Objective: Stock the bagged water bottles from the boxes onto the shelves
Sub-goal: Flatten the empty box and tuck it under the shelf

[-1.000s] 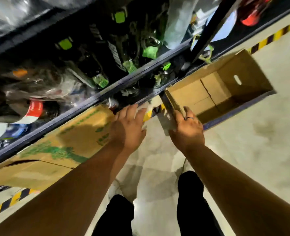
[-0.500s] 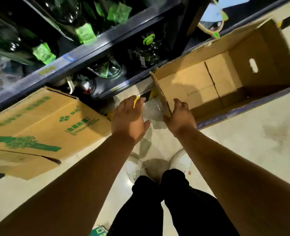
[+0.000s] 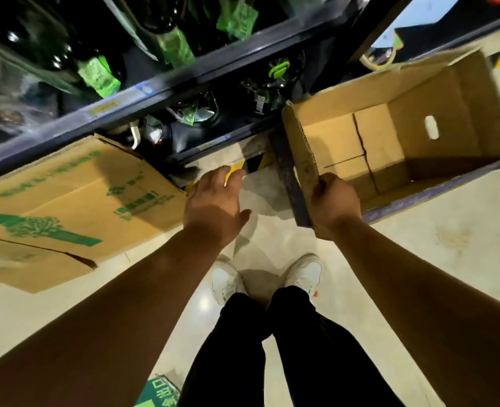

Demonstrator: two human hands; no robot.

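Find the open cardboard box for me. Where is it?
In the head view, the open cardboard box sits on the floor at the right, beside the dark shelf rack. The right hand grips its nearest wall.

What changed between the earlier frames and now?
The right hand, which was at a clear bag half a second ago, now grips the near edge of the empty open box. The left hand holds nothing, fingers spread; the bag is out of view. The printed box and shelved bottles stayed put.

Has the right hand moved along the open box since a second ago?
No: right hand stays at the near end of the open box's left wall.
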